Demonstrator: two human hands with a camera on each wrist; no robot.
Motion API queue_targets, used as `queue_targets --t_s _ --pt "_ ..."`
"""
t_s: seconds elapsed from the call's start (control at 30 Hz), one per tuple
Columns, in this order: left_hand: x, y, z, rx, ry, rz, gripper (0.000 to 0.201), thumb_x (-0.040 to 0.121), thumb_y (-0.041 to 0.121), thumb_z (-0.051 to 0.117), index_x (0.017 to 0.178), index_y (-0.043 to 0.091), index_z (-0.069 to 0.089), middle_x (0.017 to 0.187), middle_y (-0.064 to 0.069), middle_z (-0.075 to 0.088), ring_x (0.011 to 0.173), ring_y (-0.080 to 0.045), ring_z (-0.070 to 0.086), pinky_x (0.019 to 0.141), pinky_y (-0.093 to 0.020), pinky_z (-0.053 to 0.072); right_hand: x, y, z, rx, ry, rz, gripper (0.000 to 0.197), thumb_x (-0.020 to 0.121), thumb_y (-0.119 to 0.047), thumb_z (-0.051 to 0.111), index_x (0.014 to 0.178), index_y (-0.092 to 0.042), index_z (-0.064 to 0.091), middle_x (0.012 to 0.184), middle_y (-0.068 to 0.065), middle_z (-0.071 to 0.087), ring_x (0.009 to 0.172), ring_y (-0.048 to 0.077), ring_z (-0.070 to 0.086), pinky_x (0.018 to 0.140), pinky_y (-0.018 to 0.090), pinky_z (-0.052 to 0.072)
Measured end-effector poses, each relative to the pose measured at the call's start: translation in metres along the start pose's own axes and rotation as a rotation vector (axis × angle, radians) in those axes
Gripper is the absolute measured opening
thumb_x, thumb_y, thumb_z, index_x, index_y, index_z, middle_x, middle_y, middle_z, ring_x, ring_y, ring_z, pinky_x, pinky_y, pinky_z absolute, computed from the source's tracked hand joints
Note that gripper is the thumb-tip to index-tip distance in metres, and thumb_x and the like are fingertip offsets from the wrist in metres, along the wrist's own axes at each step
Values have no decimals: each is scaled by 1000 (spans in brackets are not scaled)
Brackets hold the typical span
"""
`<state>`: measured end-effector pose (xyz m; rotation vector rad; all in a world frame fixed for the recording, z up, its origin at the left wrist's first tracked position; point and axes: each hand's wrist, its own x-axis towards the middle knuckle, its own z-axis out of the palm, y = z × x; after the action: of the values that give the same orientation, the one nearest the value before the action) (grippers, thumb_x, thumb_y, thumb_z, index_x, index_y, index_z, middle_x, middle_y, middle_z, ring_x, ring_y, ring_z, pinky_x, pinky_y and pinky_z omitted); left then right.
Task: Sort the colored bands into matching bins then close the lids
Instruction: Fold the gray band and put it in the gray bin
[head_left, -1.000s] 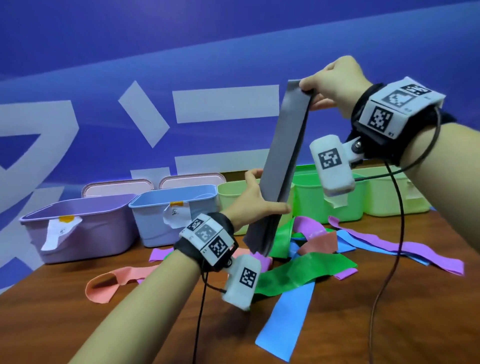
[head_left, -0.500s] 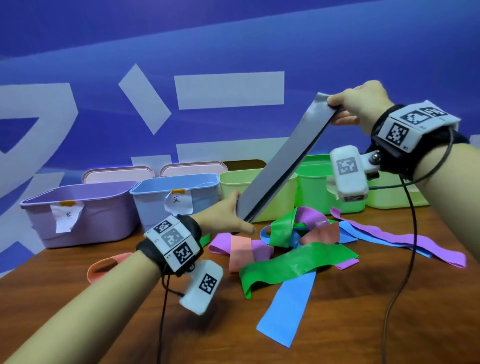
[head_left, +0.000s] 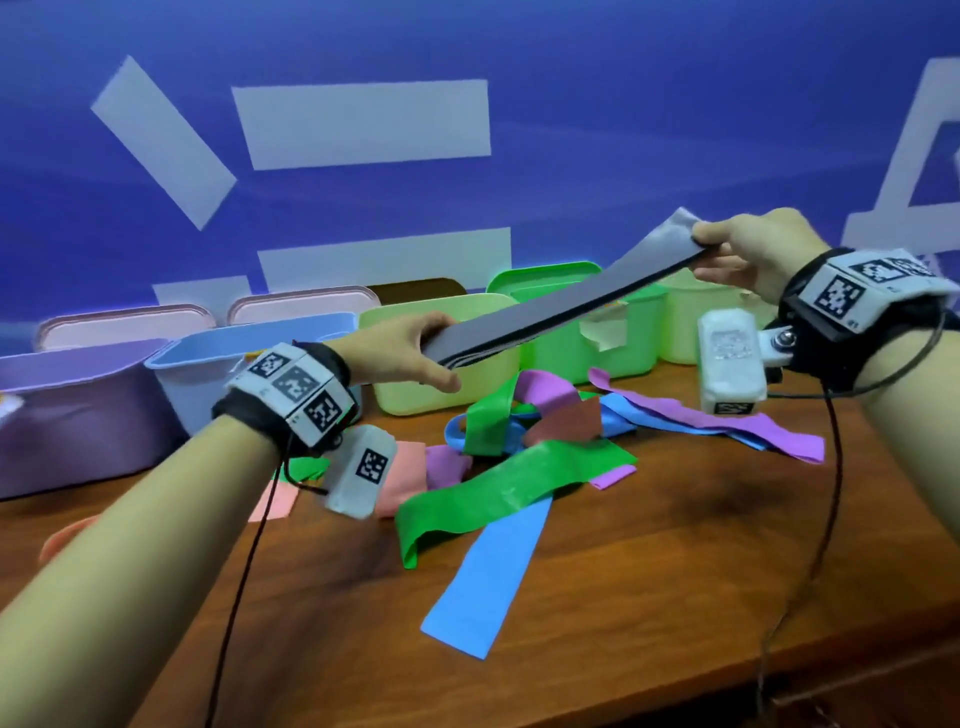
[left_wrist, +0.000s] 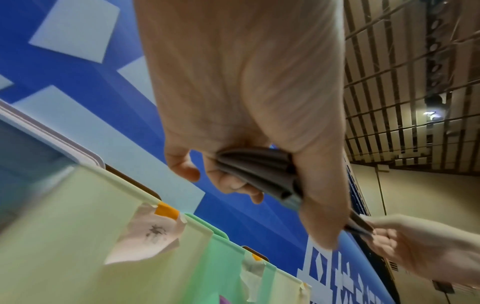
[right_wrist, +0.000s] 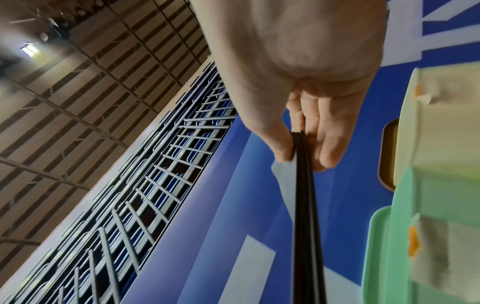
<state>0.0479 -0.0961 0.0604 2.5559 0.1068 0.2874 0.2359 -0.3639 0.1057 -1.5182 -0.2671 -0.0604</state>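
A grey band (head_left: 561, 306) stretches taut between both hands above the row of bins. My left hand (head_left: 415, 353) grips its bunched lower end (left_wrist: 259, 172) over the pale yellow-green bin (head_left: 441, 387). My right hand (head_left: 737, 260) pinches the upper end (right_wrist: 302, 148) between thumb and fingers, higher and to the right. On the brown table (head_left: 649, 597) lies a heap of loose bands: a green band (head_left: 509, 483), a blue band (head_left: 488, 587), a purple band (head_left: 727, 421), a pink band (head_left: 275, 499).
Open bins stand along the blue wall: a purple bin (head_left: 67, 415), a light blue bin (head_left: 208, 364), a bright green bin (head_left: 587, 338) and a pale green bin (head_left: 711, 317). Lids lean behind them. Cables hang from both wrists. The table's front edge is at lower right.
The band has swung from nearly upright to a low slant. My right hand came down and to the right; my left hand moved up toward the yellow-green bin.
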Motion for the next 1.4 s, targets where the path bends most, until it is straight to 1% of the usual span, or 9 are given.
queue_targets --t_s 0.1,0.23,0.37,0.5,0.77,0.9,1.13,1.33,1.4 --pt "28 19 20 -38 -93 10 50 75 13 78 114 15 48 93 -1 56 66 4 54 60 -6 42 18 21 -40 -24 23 88 16 87 -6 62 78 -2 50 73 12 55 34 8 58 42 19 53" --pt "69 58 54 -124 -153 -11 68 76 39 63 133 17 34 90 1 50 85 -11 50 69 -13 39 46 54 -93 -32 99 185 17 89 -5 59 77 -5 47 76 13 55 39 12 60 38 22 51" --pt "113 93 91 -182 -221 -62 57 60 26 54 115 20 37 83 0 46 81 -15 45 70 -23 35 73 90 -141 -96 222 278 21 89 -7 58 73 -9 46 51 8 56 25 5 49 28 14 39" --pt "159 103 122 -294 -251 -215 24 87 -1 46 98 21 45 67 -1 43 55 -9 42 51 -24 26 101 123 -176 -242 292 344 27 86 -10 62 65 -7 46 28 2 43 17 5 35 29 8 30" --pt "230 99 179 -635 -171 -415 42 94 -5 42 130 14 47 104 -9 48 74 -17 50 71 -29 45 148 157 -204 -365 190 475 20 76 -9 75 86 1 61 66 15 65 58 20 64 51 29 57" --pt "249 90 199 -755 -100 -493 39 94 -5 42 128 11 51 94 -10 52 68 -19 53 52 -25 52 194 178 -216 -426 172 487 32 71 -10 77 95 5 62 85 17 69 70 22 69 68 33 60" --pt "279 76 228 -745 -132 -546 40 94 -4 45 132 7 47 83 -7 52 65 -16 57 53 -21 52 219 170 -196 -556 144 514 11 77 -3 71 80 3 62 47 13 63 38 16 61 43 24 54" --pt "285 65 236 -619 -222 -567 39 94 -1 47 130 13 49 95 -3 55 71 -9 53 45 -16 49 230 182 -196 -704 80 579 15 85 -4 63 76 4 54 55 14 59 34 21 55 32 18 39" --pt "284 66 234 -632 -230 -560 38 94 -4 46 127 13 50 110 -8 53 84 -15 57 63 -21 55 227 183 -194 -759 66 573 12 88 -6 61 84 3 53 60 13 57 45 24 54 39 25 40"
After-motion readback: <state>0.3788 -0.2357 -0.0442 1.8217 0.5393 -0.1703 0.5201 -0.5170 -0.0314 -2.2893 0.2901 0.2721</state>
